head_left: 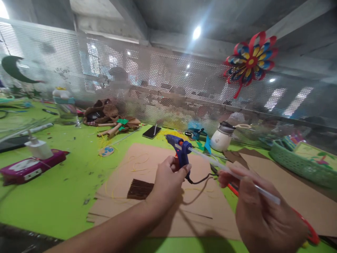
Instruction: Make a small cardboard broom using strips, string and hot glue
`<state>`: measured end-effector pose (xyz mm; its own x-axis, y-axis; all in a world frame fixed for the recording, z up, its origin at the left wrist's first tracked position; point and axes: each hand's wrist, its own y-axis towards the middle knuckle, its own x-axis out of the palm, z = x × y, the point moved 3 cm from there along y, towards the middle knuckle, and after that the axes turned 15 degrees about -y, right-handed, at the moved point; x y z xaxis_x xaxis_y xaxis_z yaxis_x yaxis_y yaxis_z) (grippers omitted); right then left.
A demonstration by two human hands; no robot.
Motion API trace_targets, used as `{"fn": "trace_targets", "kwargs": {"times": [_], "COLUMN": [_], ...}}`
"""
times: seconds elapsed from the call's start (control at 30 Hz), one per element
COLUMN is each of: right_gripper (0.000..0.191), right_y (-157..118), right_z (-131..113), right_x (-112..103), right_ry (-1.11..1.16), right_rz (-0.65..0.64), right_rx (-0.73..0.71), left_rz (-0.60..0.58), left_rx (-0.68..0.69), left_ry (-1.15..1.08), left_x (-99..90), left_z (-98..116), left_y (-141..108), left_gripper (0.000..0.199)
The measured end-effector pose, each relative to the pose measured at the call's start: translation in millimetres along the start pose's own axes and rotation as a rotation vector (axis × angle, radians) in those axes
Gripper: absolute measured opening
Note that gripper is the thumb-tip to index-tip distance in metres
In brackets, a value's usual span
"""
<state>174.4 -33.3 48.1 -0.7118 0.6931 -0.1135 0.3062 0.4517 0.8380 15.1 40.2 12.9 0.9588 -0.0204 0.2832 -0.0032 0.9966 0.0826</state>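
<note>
L hand (168, 177) grips glue gun (181, 149), held above cardboard (168, 218); R hand (265, 207) pinches clear glue stick (234, 174), its far end at gun's back. Rel. to cardboard: brown corrugated strip (139, 189) on top, phone (151, 131) just behind, purple power strip (33, 167) to L on green surface (71, 196).

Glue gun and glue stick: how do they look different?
The glue gun is dark blue, but the glue stick is whitish and see-through. The glue gun has a handle and a black cord; the glue stick is just a long, thin rod. The left hand holds the glue gun, the right hand the glue stick. Both are held up.
</note>
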Motion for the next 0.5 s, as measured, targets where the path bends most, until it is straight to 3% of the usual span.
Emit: {"fn": "trace_targets", "kwargs": {"times": [0.07, 0.2, 0.33, 0.5], "right_gripper": [0.017, 0.013, 0.008, 0.014], "right_y": [-2, -5, -5, -5], "right_z": [2, 3, 1, 2], "right_x": [-8, -24, -34, -43], "right_ry": [-0.018, -0.088, -0.204, -0.082], "right_rz": [-0.006, -0.111, -0.163, -0.158], "right_rx": [0.048, 0.044, 0.001, -0.01], "left_rz": [0.083, 0.088, 0.06, 0.091], "left_rx": [-0.059, -0.127, -0.074, 0.018], "left_ry": [-0.071, -0.131, -0.149, -0.022], "left_x": [1.1, 8.9, 13.4, 15.0], "left_z": [-2, -8, -14, -22], "left_y": [-10, -25, -34, -47], "left_gripper": [0.02, 0.019, 0.022, 0.018]}}
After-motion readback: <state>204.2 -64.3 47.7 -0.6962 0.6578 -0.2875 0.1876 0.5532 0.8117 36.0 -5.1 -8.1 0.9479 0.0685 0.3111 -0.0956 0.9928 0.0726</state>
